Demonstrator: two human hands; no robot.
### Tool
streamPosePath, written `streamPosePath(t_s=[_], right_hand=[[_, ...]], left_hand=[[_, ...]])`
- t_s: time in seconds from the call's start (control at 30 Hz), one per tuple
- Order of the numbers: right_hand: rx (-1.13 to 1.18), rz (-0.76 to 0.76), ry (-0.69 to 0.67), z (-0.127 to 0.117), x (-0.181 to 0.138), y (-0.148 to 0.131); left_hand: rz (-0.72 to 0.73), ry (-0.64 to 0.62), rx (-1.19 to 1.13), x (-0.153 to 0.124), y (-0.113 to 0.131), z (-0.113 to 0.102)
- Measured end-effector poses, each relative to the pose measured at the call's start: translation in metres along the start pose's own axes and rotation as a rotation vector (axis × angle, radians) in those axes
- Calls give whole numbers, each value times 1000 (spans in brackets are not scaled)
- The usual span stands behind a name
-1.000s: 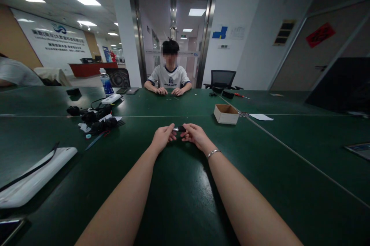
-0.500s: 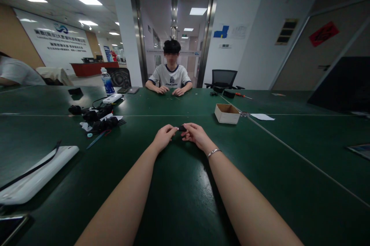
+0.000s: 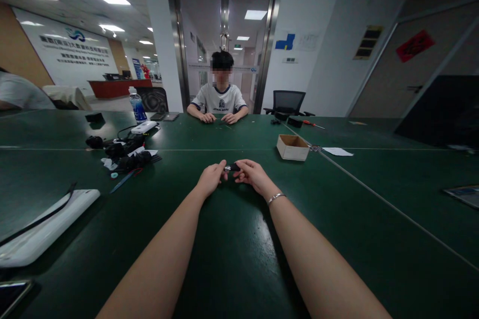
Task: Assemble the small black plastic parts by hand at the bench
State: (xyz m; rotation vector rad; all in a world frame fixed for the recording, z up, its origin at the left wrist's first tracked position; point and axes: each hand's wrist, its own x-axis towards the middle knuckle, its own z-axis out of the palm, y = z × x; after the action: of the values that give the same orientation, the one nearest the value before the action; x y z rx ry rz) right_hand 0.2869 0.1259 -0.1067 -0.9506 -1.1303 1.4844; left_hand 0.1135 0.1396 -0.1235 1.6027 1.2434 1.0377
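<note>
Both my arms reach out over a dark green table (image 3: 232, 259). My left hand (image 3: 210, 178) and my right hand (image 3: 253, 174) meet at the middle and pinch the two ends of a small black object with a silvery tip (image 3: 231, 166). The fingers of both hands are curled round it, just above the tabletop. A thin bracelet (image 3: 276, 197) circles my right wrist. The object is too small to name.
A small open cardboard box (image 3: 292, 147) stands to the right beyond my hands. A pile of black gear and cables (image 3: 125, 154) lies at the left, with a white flat device (image 3: 41, 231) nearer. A person in a white shirt (image 3: 217, 99) sits across the table.
My hands stay together on the small black object. Its silvery tip was covered half a second ago and shows again between my fingers.
</note>
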Motion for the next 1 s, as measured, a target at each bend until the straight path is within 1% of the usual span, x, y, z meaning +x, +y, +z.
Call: streamPosePath(t_s=[0.07,0.13,0.2,0.27,0.4,0.47,0.57,0.73,0.8,0.9,1.0], right_hand=[[1,-1,-2,0,0,0],[1,0,-7,0,0,0],[-3,1,-13,0,0,0],[-5,4,-9,0,1,0],[-10,21,-18,0,1,0],[-13,25,-22,0,1,-1],[-11,24,-22,2,-1,-3],[-3,14,-13,2,-2,-3],[-1,13,-7,2,-2,-3],[5,8,-7,2,-1,-3],[-8,14,-8,2,-1,-3]], left_hand=[[28,12,35,0,-1,0],[43,11,15,0,0,0],[22,-14,-27,-1,1,0],[2,-22,-18,-2,1,-1],[17,-14,1,-2,2,-2],[2,-47,-21,-1,2,-2],[7,-76,30,-3,4,-2],[31,-19,9,-5,4,-1],[33,-18,-14,-4,3,0],[-15,-22,-56,-1,1,0],[-24,-34,4,2,-2,0]])
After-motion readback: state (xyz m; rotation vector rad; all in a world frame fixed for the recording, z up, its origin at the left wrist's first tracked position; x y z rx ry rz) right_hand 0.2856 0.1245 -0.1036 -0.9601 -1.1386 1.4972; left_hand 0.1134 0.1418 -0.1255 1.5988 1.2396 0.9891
